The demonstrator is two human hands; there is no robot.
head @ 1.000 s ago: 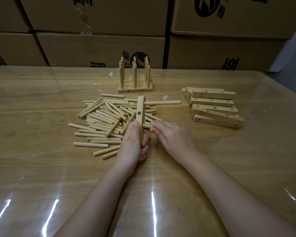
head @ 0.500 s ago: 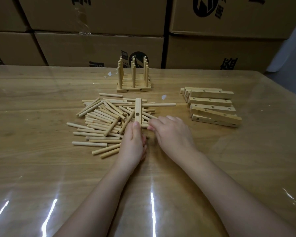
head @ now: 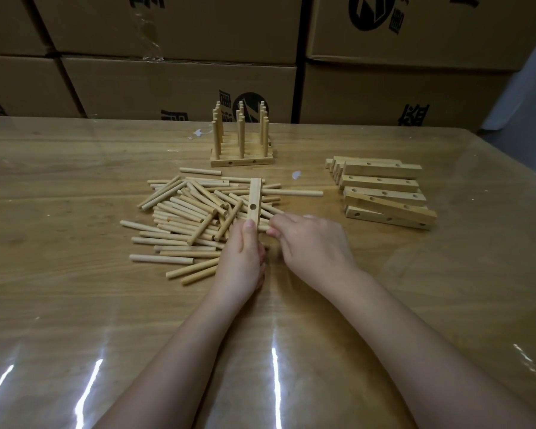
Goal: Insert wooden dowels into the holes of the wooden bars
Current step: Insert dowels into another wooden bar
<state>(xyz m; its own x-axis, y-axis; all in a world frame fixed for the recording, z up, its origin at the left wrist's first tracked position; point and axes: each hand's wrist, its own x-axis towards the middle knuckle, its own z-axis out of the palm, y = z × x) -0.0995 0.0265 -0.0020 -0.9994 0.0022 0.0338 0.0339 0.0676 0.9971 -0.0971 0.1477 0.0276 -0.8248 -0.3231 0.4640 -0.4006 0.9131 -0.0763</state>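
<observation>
A single wooden bar (head: 255, 199) is held upright-tilted above the middle of the table (head: 75, 305), its lower end wrapped by the left hand (head: 245, 255), with the thumb laid up the face turned toward the camera. One round hole is seen in that face, just above the thumb tip. The right hand (head: 313, 243) is placed just beside the bar on its right, with the fingers curled and bunched close to the bar's lower part; the fingertips are blurred, so whether a dowel is pinched between them cannot be told. Behind and to the left of both hands, a loose pile of dowels (head: 192, 218) is spread flat on the table, many crossed over one another, and the held bar is seen in front of the pile's right part. Toward the far edge, near its middle, a finished assembly (head: 242, 144) is stood, made of bars laid side by side with dowels set upright in them. Toward the right edge, well apart from the hands, a stack of bars (head: 384, 193) with empty holes is laid, the nearest ones tilted against each other. Beyond the far edge, printed cardboard boxes (head: 180, 85) are stacked. The table is covered by a glossy clear sheet in which light streaks are reflected.
</observation>
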